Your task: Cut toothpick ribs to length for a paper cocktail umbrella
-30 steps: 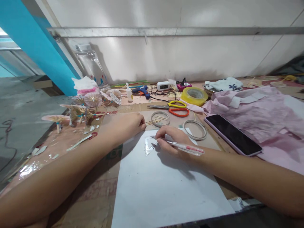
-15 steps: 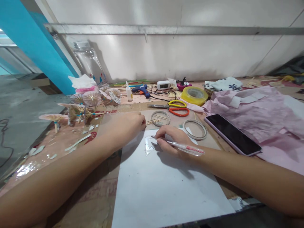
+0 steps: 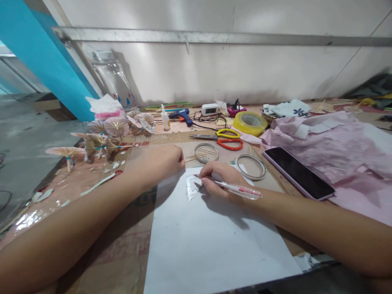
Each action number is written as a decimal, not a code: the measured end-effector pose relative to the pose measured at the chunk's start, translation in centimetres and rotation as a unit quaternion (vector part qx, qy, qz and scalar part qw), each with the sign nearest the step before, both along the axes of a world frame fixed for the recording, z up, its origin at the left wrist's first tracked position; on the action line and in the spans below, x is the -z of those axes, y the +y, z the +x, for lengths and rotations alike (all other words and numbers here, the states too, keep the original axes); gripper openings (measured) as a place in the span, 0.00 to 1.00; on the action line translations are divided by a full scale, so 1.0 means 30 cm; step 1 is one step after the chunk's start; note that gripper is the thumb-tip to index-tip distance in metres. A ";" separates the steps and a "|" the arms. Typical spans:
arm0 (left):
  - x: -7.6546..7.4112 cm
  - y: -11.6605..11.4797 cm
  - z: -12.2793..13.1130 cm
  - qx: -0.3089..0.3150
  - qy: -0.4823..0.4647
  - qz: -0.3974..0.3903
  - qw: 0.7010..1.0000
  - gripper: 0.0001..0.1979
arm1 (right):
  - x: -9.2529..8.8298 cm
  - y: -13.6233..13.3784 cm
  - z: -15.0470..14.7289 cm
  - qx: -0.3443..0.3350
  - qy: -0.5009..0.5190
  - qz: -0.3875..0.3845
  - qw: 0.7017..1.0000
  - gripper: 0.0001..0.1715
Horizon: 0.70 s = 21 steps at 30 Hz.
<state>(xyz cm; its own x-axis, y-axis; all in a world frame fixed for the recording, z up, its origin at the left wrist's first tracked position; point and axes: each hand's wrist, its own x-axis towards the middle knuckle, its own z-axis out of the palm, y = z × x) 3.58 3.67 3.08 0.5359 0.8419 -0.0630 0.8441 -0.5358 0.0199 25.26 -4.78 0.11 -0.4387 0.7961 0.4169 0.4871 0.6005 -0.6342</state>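
My right hand (image 3: 222, 177) grips a clear pen (image 3: 241, 190) with a red refill, its tip pointing left over the white paper (image 3: 220, 253). Just under the pen tip lies a small clear set square (image 3: 190, 188) on the sheet, partly covered by the hand's shadow. At the paper's upper left corner is my left hand (image 3: 167, 161), fingers curled inward and turned away from view; whatever they may hold is hidden. Thin wooden sticks (image 3: 199, 155) lie just right of it, by a narrow tape roll (image 3: 206, 145). A second narrow roll (image 3: 251, 161) sits beyond my right hand.
Scissors (image 3: 226, 139), a wide tape roll (image 3: 249, 122), a blue glue gun (image 3: 183, 116) and a small glue bottle (image 3: 165, 118) stand behind. Small paper umbrellas (image 3: 116, 126) fill the left. On the right are a phone (image 3: 298, 171) and pink cloth (image 3: 337, 143).
My left hand has drawn back slightly to the left, showing more of the sticks. The view has shifted a little. My right hand keeps the pen at nearly the same spot over the set square.
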 end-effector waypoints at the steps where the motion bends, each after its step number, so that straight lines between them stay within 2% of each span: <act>1: -0.017 -0.007 0.000 -0.009 0.004 0.002 1.000 0.09 | -0.001 -0.001 0.001 0.002 0.003 0.002 1.000 0.04; 4: -0.080 -0.033 0.010 -0.040 0.028 -0.001 0.999 0.09 | 0.000 -0.004 0.007 0.014 0.017 0.017 1.000 0.03; 7: -0.119 -0.062 0.024 -0.040 0.037 -0.020 0.998 0.09 | 0.008 -0.002 0.011 0.047 0.064 0.029 0.996 0.08; 11: -0.095 -0.079 0.031 0.002 -0.009 -0.035 0.999 0.10 | 0.017 0.014 0.007 0.074 0.134 -0.033 0.988 0.13; 15: -0.068 -0.079 0.033 0.028 -0.061 -0.043 0.997 0.10 | 0.020 0.029 0.003 0.090 0.085 -0.016 0.992 0.07; 21: -0.110 -0.119 0.064 0.034 -0.146 -0.069 0.986 0.11 | 0.031 0.032 0.004 0.064 0.076 -0.001 0.995 0.08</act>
